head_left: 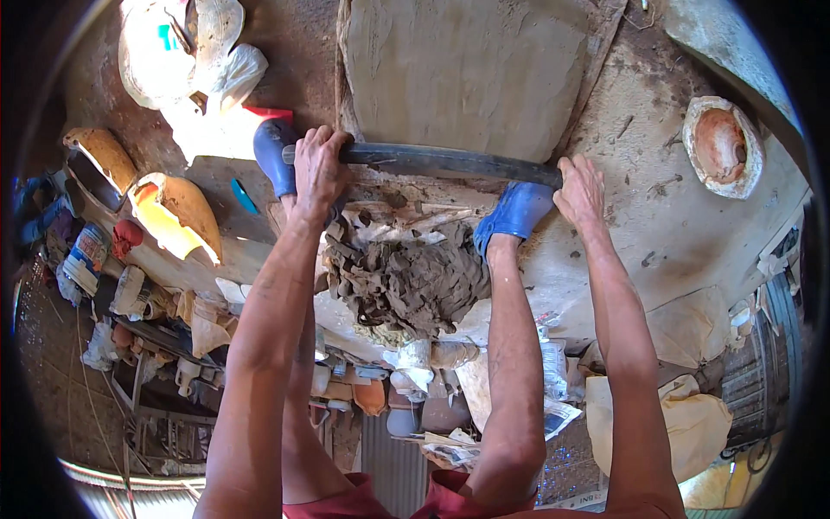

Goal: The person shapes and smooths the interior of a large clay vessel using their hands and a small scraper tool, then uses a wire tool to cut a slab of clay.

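My left hand (318, 171) and my right hand (580, 190) are each closed round one end of a long dark bar (441, 161), slightly curved in this view. The bar spans crosswise at the near edge of a smooth, flat slab of wet grey-brown clay (462, 73); whether it touches the clay I cannot tell. Strips of wood (596, 73) border the slab. Between my feet, in blue clogs (521, 210), lies a heap of torn dark clay scraps (415, 281).
Curved orange-brown ceramic pieces (177, 212) lie at the left, near a small teal tool (244, 197). White plastic bags (233, 73) sit at the far left. An oval mould-like piece (723, 147) rests at the right. Jars and clutter (406, 394) fill the area behind my feet.
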A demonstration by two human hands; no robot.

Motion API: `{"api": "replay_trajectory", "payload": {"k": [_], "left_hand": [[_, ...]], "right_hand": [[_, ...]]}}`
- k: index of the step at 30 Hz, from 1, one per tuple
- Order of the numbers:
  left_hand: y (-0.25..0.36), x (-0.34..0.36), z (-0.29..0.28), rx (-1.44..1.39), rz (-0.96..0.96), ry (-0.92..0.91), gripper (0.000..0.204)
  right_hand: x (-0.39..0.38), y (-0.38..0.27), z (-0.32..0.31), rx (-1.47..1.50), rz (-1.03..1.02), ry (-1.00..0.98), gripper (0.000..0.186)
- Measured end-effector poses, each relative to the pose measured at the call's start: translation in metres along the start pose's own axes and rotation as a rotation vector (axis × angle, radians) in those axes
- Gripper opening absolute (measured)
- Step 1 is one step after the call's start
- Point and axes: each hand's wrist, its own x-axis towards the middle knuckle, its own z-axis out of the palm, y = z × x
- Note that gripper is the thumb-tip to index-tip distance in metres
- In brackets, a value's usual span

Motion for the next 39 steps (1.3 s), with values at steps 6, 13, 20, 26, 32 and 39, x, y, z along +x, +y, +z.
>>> {"api": "replay_trajectory", "payload": {"k": [6, 13, 20, 26, 32, 39], "left_hand": [[0.016, -0.033, 0.013, 0.006, -0.085, 0.025, 0.044], [0.026, -0.061, 0.045, -0.010, -0.145, 0.014, 0.046], [0.031, -0.088, 0.065, -0.061, -0.209, 0.060, 0.048], [0.046, -0.140, 0.104, -0.105, -0.250, -0.031, 0.043], [0.057, -0.164, 0.129, -0.157, -0.294, -0.012, 0.041], [0.065, -0.167, 0.130, -0.265, -0.289, -0.179, 0.051]], "right_hand": [[-0.006, 0.005, 0.008, -0.042, -0.057, 0.106, 0.037], [-0.007, 0.018, 0.012, -0.049, -0.114, 0.122, 0.047], [-0.007, 0.008, 0.000, -0.101, -0.134, 0.118, 0.035], [-0.011, 0.024, 0.023, -0.160, -0.209, 0.149, 0.040], [-0.011, 0.018, 0.009, -0.220, -0.235, 0.100, 0.030], [-0.016, 0.018, 0.002, -0.273, -0.245, 0.090, 0.024]]}}
